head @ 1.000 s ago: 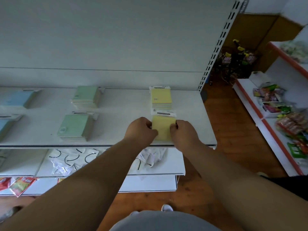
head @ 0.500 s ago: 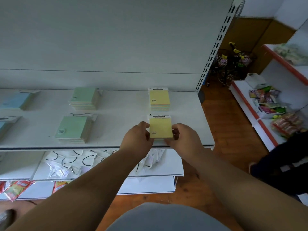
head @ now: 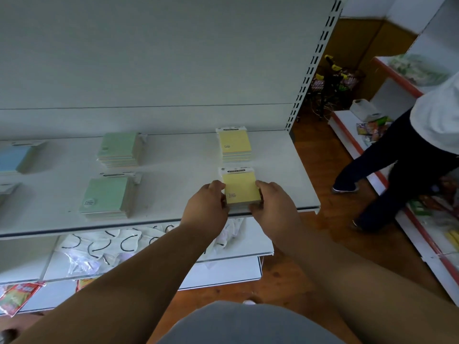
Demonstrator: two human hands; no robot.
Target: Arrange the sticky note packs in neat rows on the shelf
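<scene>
Left hand [head: 206, 209] and right hand [head: 274, 208]: fingers curled, gripping opposite sides of a square yellow paper sticky-note stack with white header card [head: 240, 188], lying flat near the front edge of the smooth white metal shelf [head: 173, 184]. Beyond the fingers: matching yellow stack [head: 234, 144]. Left of them: two pale green square stacks [head: 108, 197].

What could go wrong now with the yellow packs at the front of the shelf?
The front yellow stack, held between the left hand and right hand, sits close to the shelf front edge; a pull could tip it off. Squeezing may skew the packs, breaking the line with the rear yellow stack.
</scene>
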